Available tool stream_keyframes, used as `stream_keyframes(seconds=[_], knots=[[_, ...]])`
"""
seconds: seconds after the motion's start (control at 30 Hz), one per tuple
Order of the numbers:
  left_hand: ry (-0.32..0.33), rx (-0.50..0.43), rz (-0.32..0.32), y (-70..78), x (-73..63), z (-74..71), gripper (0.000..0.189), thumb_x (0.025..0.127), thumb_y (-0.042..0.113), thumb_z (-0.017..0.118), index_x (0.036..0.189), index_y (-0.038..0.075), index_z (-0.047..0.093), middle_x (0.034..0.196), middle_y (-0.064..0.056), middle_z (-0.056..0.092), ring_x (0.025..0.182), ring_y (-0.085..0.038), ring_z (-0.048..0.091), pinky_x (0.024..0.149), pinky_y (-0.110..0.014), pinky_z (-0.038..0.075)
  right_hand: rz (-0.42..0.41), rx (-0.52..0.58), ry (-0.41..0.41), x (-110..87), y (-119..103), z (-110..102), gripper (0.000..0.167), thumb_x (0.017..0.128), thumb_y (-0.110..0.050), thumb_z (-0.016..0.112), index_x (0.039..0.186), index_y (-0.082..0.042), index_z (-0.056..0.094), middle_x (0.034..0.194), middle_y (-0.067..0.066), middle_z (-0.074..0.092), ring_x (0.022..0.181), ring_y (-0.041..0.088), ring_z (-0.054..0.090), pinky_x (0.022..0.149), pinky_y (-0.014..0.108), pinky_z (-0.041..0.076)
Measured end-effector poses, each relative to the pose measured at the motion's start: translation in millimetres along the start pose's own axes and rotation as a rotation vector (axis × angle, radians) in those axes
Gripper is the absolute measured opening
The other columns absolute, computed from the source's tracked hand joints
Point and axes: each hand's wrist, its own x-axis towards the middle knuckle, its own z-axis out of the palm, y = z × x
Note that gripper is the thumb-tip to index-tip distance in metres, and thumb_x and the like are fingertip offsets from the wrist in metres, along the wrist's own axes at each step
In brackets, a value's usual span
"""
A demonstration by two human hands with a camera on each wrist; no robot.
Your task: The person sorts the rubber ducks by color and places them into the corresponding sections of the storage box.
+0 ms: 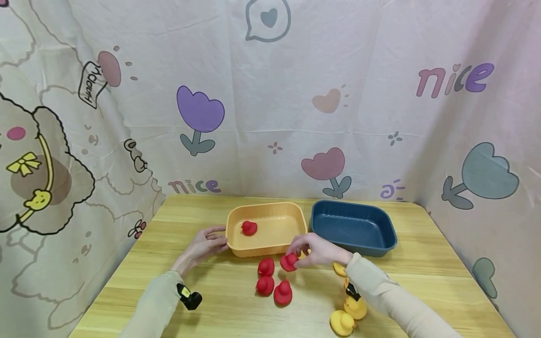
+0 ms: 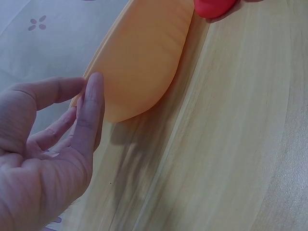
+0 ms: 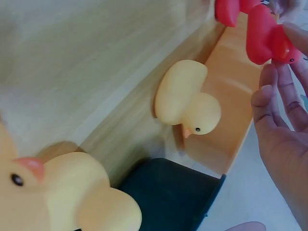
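My left hand (image 1: 205, 245) touches the left end of the orange-yellow tray (image 1: 266, 249); its fingers lie against the outer wall in the left wrist view. My right hand (image 1: 319, 249) pinches a red rubber duck (image 1: 289, 262) between thumb and fingers, just in front of that tray; the right wrist view shows this held duck (image 3: 262, 36) too. One red duck (image 1: 249, 228) sits inside the tray. Three others, a back one (image 1: 266, 267), a middle one (image 1: 265, 285) and a front one (image 1: 283, 293), stand on the table before it.
A dark blue tray (image 1: 352, 241) stands right of the orange-yellow one. Several yellow ducks (image 1: 343, 323) are on the wooden table (image 1: 228, 310) near my right forearm, which partly covers some. Printed cloth (image 1: 270, 117) hangs behind the table and along both sides.
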Motion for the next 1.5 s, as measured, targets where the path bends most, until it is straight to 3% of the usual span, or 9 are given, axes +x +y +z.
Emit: stream_keyframes(seconds=[0.17,0.27,0.4,0.73,1.0,1.33,1.5], knots=[[0.003,0.002,0.003,-0.9,0.4,-1.1,0.065,0.098,-0.003,0.058,0.151,-0.015,0.023,0.101,-0.006,0.069,0.085,-0.009,0.071,0.082,-0.02,0.063,-0.007,0.043,0.048,4.1,-8,-3,0.027,0.084,-0.016,0.08,0.11,-0.01,0.076,0.097,0.005,0.068,0.089,0.032,0.061,0.072,0.034,0.061],[0.006,0.0,0.002,-1.2,0.4,-1.4,0.065,0.098,-0.003,0.058,0.151,-0.015,0.022,0.1,-0.006,0.068,0.085,-0.009,0.071,0.082,-0.02,0.063,-0.008,0.061,0.07,7.1,-12,-5,0.029,0.085,-0.017,0.08,0.112,-0.01,0.076,0.1,0.006,0.069,0.092,0.032,0.06,0.072,0.031,0.06],[0.005,-0.007,0.002,-1.6,1.1,-1.0,0.065,0.098,-0.003,0.058,0.151,-0.015,0.023,0.099,-0.006,0.068,0.085,-0.009,0.071,0.082,-0.02,0.063,-0.021,0.05,0.103,11.6,-11,-8,0.03,0.085,-0.018,0.079,0.114,-0.011,0.075,0.107,0.005,0.071,0.098,0.028,0.061,0.073,0.028,0.059],[0.006,0.001,-0.002,-2.2,2.3,0.6,0.065,0.097,-0.003,0.059,0.151,-0.015,0.024,0.101,-0.007,0.067,0.086,-0.01,0.071,0.084,-0.022,0.063,-0.026,0.071,0.161,25.1,-9,-12,0.03,0.087,-0.017,0.076,0.116,-0.008,0.074,0.111,0.009,0.071,0.1,0.015,0.061,0.083,0.038,0.062],[0.014,0.011,-0.006,-2.2,1.9,-0.4,0.065,0.097,-0.003,0.059,0.151,-0.015,0.024,0.102,-0.008,0.068,0.086,-0.011,0.071,0.084,-0.022,0.063,0.045,0.069,0.226,37.3,-8,-11,0.034,0.088,-0.015,0.076,0.119,-0.003,0.07,0.114,0.011,0.072,0.104,0.021,0.062,0.089,0.049,0.061],[0.009,-0.002,-0.002,-2.6,0.9,-0.8,0.067,0.096,-0.002,0.062,0.15,-0.015,0.024,0.103,-0.008,0.069,0.086,-0.011,0.072,0.085,-0.023,0.063,0.106,0.087,0.253,58.9,-8,-3,0.032,0.087,-0.013,0.078,0.117,-0.003,0.07,0.111,0.015,0.071,0.106,0.038,0.063,0.091,0.051,0.061],[0.023,-0.007,-0.01,-2.6,1.3,-1.2,0.066,0.097,-0.003,0.061,0.151,-0.014,0.025,0.102,-0.007,0.069,0.085,-0.011,0.072,0.083,-0.021,0.063,0.129,0.092,0.271,69.0,-7,0,0.032,0.086,-0.01,0.078,0.116,-0.001,0.07,0.109,0.016,0.072,0.104,0.04,0.063,0.09,0.05,0.061]])
